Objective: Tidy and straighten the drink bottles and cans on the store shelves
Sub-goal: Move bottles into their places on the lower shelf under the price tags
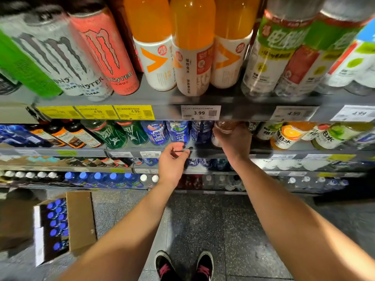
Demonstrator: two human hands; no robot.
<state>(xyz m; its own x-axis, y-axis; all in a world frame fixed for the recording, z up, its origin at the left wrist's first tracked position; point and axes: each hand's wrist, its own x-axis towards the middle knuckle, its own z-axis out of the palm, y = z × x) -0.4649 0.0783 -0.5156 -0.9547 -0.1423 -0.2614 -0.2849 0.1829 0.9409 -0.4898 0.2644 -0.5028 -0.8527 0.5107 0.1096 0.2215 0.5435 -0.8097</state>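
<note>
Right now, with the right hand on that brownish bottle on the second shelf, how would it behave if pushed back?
The brownish bottle looks full, so probably fairly heavy. The right hand grips it high, so it may tip rather than slide. Neighbouring blue bottles stand close and might get nudged.

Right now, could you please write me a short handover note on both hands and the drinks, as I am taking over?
Right hand: wrapped around a brown-topped bottle on the second shelf, under the 3.99 price tag.
Left hand: fingers curled at the second shelf's front edge, pinching something small and dark; I cannot tell what.
Drinks: blue bottles stand just left of the gripped bottle, orange-label bottles to its right.
Done: top shelf looks fronted, though the orange juice bottles face different ways.
Left: seat the gripped bottle, then check the lower shelves. An open carton of blue-capped bottles sits on the floor.
</note>
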